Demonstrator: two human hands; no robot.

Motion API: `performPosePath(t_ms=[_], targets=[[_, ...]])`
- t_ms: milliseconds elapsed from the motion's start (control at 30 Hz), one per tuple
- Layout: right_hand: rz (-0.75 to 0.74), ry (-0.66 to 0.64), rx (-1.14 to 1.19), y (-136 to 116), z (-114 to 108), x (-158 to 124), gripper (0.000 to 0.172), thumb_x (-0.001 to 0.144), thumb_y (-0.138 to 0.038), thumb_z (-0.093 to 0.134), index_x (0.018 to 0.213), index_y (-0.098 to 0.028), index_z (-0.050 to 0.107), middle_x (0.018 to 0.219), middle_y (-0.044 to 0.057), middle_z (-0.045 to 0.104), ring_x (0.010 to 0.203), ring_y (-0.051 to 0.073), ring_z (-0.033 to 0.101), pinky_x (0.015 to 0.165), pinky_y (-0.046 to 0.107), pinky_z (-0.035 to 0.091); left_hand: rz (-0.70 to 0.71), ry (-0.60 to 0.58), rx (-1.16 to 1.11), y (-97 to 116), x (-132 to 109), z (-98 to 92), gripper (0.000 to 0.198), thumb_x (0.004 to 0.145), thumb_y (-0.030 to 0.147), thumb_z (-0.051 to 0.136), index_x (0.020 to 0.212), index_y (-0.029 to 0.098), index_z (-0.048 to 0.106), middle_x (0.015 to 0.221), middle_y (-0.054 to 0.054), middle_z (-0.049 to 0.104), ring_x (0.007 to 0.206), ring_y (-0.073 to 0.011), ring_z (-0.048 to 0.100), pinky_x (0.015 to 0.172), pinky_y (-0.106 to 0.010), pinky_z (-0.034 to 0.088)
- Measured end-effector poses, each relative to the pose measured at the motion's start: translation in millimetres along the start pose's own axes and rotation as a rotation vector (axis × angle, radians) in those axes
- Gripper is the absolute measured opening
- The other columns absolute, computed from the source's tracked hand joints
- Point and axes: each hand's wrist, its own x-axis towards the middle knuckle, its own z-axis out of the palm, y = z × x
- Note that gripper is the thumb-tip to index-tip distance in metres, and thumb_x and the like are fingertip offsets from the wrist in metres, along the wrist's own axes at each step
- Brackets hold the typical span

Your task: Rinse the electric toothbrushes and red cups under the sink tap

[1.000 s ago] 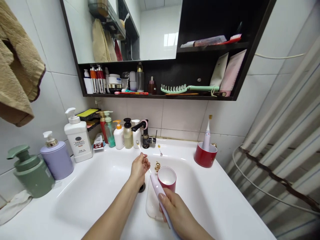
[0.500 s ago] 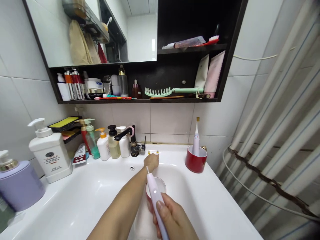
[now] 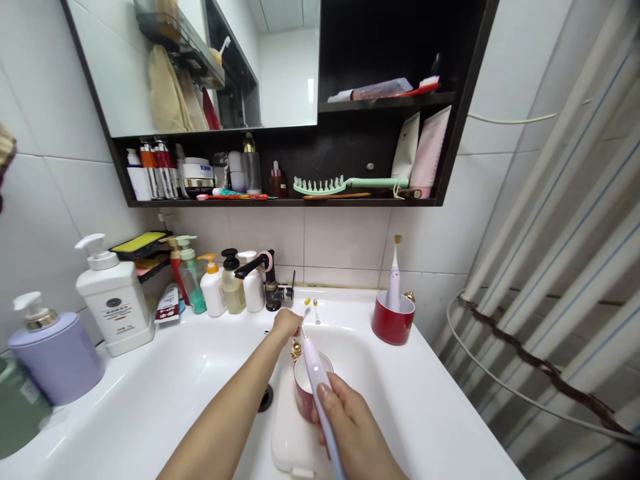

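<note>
My right hand (image 3: 350, 420) is wrapped round a pale lilac electric toothbrush handle (image 3: 320, 387), its bare metal shaft pointing up and away from me. At the sink's back rim, my left hand (image 3: 289, 323) is closed on a small toothbrush head (image 3: 307, 307) with yellow bristles. A second brush head (image 3: 317, 312) lies on the rim just right of it. Below the hands, a red cup (image 3: 304, 400) with a white inside and a gold handle stands on a white case (image 3: 287, 440) in the sink, partly hidden by the toothbrush handle.
Another red cup (image 3: 393, 325) holding an electric toothbrush (image 3: 395, 280) stands on the right of the sink (image 3: 215, 393). A black faucet (image 3: 270, 283) and several pump bottles (image 3: 233, 287) line the back and left. Overhead is a dark cabinet (image 3: 360, 143); white pipes (image 3: 550, 220) run at right.
My left hand has drawn back slightly left from the rim, lifting one brush head off it. My right hand still holds the toothbrush handle. The view has shifted a little.
</note>
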Motion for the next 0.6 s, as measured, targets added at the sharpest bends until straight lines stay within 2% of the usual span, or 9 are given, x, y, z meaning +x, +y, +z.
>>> performPosePath(t_ms=[67,133,267,400,600], targets=[[0.031,0.0,-0.016,1,2,0,0.031,0.068,-0.045,0.032,0.066,-0.016,0.041,0.053,-0.004,0.039,0.038,0.005,0.036,0.037,0.018,0.028,-0.04,-0.059,-0.079,6,-22,-13.1,0.014,0.055,0.012,0.053,0.046,0.014,0.043,0.04,0.002,0.043,0.045,-0.0116,0.049,0.05,-0.026,0.04],[0.049,-0.02,-0.037,4,5,-1,0.03,0.068,-0.045,0.033,0.068,-0.016,0.041,0.052,-0.004,0.039,0.037,0.005,0.036,0.036,0.018,0.027,-0.067,-0.105,-0.181,11,-46,-26.5,0.011,0.06,0.016,0.052,0.052,0.013,0.045,0.044,0.001,0.046,0.043,-0.009,0.048,0.051,-0.024,0.042],[0.077,-0.098,-0.056,12,15,-4,0.029,0.068,-0.044,0.034,0.07,-0.015,0.039,0.053,-0.004,0.04,0.038,0.004,0.037,0.036,0.017,0.027,-0.206,-0.173,-0.558,15,-83,-41.5,0.011,0.062,0.018,0.051,0.056,0.012,0.045,0.047,0.001,0.049,0.045,-0.0081,0.051,0.05,-0.02,0.043],[0.1,-0.141,-0.046,17,19,-5,0.028,0.07,-0.043,0.031,0.067,-0.016,0.037,0.053,-0.004,0.041,0.038,0.004,0.037,0.036,0.017,0.028,-0.286,-0.146,-0.651,13,-95,-40.7,0.012,0.062,0.02,0.053,0.057,0.011,0.046,0.049,-0.001,0.052,0.048,-0.01,0.054,0.047,-0.019,0.043],[0.133,-0.095,-0.057,17,20,-3,0.027,0.071,-0.042,0.029,0.064,-0.017,0.036,0.053,-0.003,0.04,0.039,0.004,0.037,0.035,0.017,0.027,-0.186,-0.13,-0.614,10,-101,-33.3,0.014,0.058,0.021,0.056,0.059,0.013,0.045,0.05,0.0,0.054,0.049,-0.0105,0.055,0.05,-0.02,0.042]])
